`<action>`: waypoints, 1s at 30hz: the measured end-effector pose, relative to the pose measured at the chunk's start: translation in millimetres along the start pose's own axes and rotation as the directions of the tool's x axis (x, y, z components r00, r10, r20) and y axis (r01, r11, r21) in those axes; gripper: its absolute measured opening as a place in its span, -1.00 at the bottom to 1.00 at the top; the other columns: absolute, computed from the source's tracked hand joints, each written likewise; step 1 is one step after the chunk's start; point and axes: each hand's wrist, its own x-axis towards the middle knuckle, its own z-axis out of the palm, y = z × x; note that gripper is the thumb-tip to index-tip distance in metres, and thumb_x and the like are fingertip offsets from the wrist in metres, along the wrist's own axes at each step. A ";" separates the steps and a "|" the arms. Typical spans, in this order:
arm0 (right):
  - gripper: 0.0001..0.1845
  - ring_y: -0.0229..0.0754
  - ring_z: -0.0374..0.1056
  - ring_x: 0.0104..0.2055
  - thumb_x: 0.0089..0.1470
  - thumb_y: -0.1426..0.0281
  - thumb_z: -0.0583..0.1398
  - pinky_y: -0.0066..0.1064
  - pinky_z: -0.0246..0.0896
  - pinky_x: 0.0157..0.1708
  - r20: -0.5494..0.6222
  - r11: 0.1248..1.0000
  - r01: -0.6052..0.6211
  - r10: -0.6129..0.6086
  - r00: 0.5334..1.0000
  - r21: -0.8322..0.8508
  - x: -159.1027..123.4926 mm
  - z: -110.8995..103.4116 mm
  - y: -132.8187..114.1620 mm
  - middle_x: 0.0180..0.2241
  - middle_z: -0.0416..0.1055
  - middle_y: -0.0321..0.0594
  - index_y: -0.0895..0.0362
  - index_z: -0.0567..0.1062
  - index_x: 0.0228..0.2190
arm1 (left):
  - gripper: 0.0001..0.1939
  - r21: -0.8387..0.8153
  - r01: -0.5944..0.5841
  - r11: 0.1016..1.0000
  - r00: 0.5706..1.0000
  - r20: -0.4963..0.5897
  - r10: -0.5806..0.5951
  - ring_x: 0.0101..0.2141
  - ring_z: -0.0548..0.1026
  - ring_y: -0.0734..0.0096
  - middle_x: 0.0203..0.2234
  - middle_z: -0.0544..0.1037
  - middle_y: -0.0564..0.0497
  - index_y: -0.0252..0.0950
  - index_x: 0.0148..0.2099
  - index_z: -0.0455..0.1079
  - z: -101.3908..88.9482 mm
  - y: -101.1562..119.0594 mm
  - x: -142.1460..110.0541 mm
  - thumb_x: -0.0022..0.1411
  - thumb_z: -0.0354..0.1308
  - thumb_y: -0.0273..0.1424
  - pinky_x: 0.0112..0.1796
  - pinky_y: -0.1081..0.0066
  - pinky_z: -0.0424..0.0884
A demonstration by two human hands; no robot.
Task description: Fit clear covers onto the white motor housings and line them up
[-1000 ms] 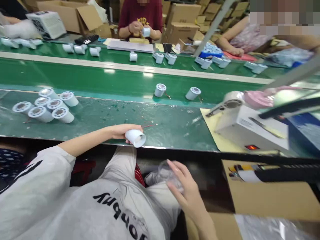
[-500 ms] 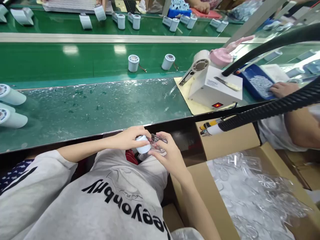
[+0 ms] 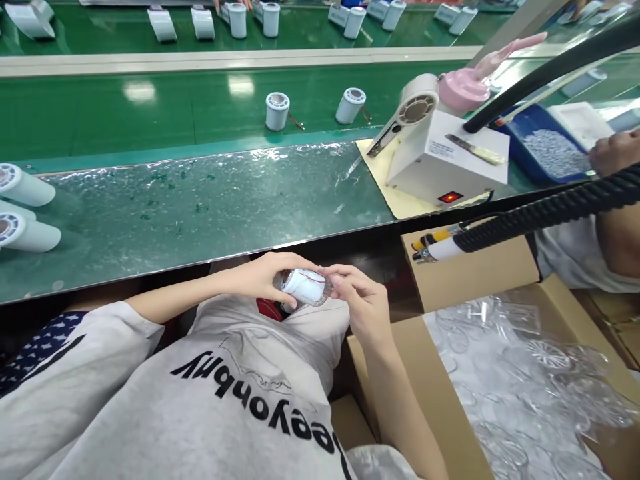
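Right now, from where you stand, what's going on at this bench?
A seated person is working on a small white cylinder over their lap. The left hand holds one end, while the right hand's fingers are at the other, where clear plastic shows; their exact grip is hard to see. Two similar pieces stand on the green belt ahead, and an open cardboard box of clear plastic parts sits to the right.
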 end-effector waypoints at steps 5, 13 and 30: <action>-0.71 0.10 0.47 0.18 0.05 0.30 0.45 -0.06 0.41 0.17 0.168 0.959 0.242 -0.217 0.962 -0.145 -7.4 -4.3 8.3 0.15 0.52 -0.08 -0.02 0.67 -0.14 | -0.21 -0.346 0.234 0.909 0.964 -0.039 -0.263 -0.11 0.60 0.21 0.09 0.54 -0.24 -0.32 0.28 0.36 4.0 10.1 -4.1 0.04 0.48 -0.23 -0.16 0.31 0.54; -0.60 0.07 0.44 0.21 0.15 0.37 0.38 -0.05 0.48 0.11 0.214 0.919 0.349 -0.309 0.927 -0.184 -20.0 -9.0 14.8 0.15 0.49 0.01 0.00 0.49 0.01 | -0.22 -0.373 0.157 0.915 0.986 0.008 -0.166 -0.05 0.60 0.23 0.17 0.52 -0.19 -0.19 0.26 0.43 0.9 12.5 -6.9 -0.02 0.53 -0.31 -0.13 0.37 0.54; -0.56 0.00 0.46 0.17 0.14 0.34 0.41 -0.19 0.56 0.01 0.202 0.960 0.262 -0.238 0.950 -0.100 -30.7 -12.1 7.7 0.12 0.49 -0.07 -0.04 0.47 0.03 | -0.26 -0.264 -0.006 0.965 1.000 0.012 0.010 0.18 0.49 0.07 0.23 0.48 -0.19 -0.13 0.29 0.43 1.9 17.5 -9.3 0.06 0.50 -0.28 0.05 0.22 0.52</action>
